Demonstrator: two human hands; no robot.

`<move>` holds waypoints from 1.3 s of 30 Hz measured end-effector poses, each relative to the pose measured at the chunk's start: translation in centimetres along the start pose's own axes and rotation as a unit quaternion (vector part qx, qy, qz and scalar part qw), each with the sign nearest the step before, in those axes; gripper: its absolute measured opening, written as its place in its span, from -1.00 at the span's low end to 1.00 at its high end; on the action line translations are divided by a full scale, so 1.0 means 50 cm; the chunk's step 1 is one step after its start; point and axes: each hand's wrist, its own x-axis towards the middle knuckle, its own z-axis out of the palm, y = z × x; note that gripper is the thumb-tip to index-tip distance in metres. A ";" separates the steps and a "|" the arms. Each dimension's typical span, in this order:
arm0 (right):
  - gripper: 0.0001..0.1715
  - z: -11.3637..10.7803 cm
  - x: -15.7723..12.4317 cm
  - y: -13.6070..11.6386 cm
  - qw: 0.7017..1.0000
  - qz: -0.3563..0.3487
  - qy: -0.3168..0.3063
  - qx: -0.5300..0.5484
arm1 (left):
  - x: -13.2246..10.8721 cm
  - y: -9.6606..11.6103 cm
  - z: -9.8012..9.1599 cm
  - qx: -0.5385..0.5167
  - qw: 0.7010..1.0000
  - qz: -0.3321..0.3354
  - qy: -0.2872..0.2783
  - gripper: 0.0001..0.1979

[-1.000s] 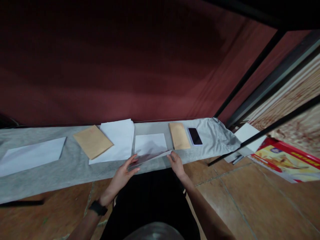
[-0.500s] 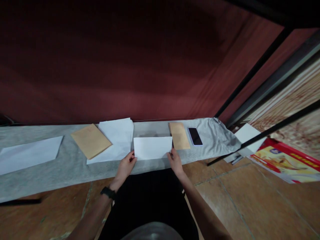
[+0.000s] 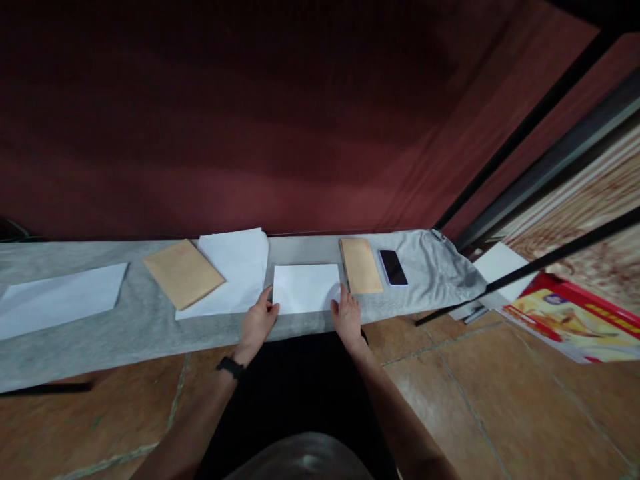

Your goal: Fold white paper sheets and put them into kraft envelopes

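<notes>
A white sheet of paper [image 3: 306,288] lies over the grey cloth in front of me, its long side running left to right. My left hand [image 3: 259,320] is at its left edge, thumb by the near corner and index finger along the side. At the opposite edge, my right hand [image 3: 347,319] has its thumb on the paper and its fingers at the side. Both hands grip the sheet lightly by its edges. Just right of it is a brown envelope [image 3: 361,267]; whether several are stacked there, I cannot tell.
Left of my hands, a brown envelope stack [image 3: 183,273] partly covers white sheets [image 3: 237,257]. Another white sheet [image 3: 63,297] lies farther left. A phone [image 3: 393,268] rests to the right. Black metal bars [image 3: 540,263] cross the right side, near a red and yellow box [image 3: 575,317].
The white sheet has come down flatter onto the cloth and looks narrower. My hands moved with it, and their fingers now reach farther along its side edges. The view shifted slightly.
</notes>
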 end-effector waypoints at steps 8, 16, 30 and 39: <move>-0.47 -0.008 -0.002 -0.011 0.998 -0.013 -0.012 -0.055 | -0.002 0.019 -0.003 0.065 0.998 -0.017 -0.017 -0.48; -0.47 -0.012 0.000 -0.050 0.997 -0.044 0.013 0.063 | -0.015 0.038 0.033 0.146 0.976 0.126 0.096 -0.53; -0.36 0.048 -0.014 -0.090 0.988 -0.136 -0.046 0.060 | -0.013 0.052 0.140 0.176 0.960 0.217 -0.004 -0.38; -0.29 0.049 -0.018 -0.035 0.992 -0.128 -0.021 0.000 | -0.014 0.020 0.108 0.185 0.967 0.169 0.048 -0.33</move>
